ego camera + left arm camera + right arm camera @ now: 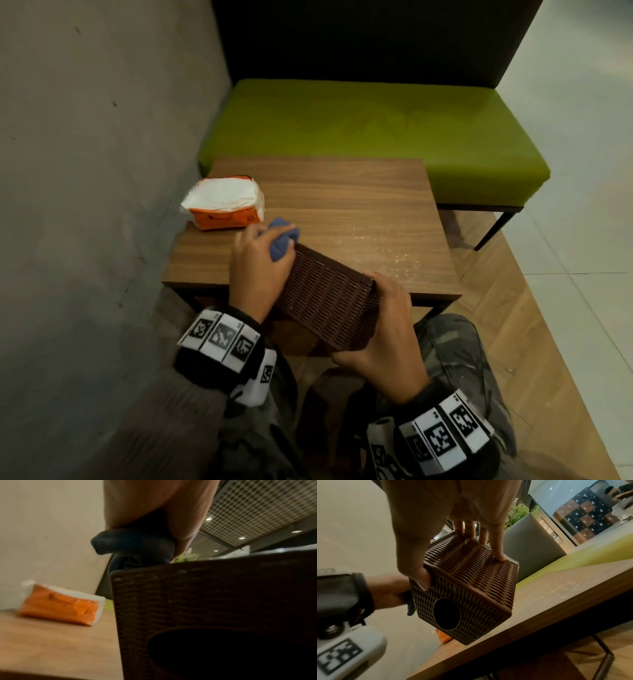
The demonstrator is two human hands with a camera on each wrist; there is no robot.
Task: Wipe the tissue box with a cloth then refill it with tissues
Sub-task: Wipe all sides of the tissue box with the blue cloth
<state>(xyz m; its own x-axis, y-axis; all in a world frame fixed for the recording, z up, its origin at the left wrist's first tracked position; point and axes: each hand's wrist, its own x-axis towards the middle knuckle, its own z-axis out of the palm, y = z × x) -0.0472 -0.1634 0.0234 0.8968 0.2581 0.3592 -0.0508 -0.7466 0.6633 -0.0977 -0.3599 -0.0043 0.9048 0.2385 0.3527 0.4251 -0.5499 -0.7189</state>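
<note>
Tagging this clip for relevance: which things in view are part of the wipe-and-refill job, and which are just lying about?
Part of the job:
- woven tissue box, held in the right hand
- blue cloth, gripped in the left hand at the box's far end
- orange tissue pack, lying on the table

Not part of it:
- wooden table
- green bench
- potted plant
</note>
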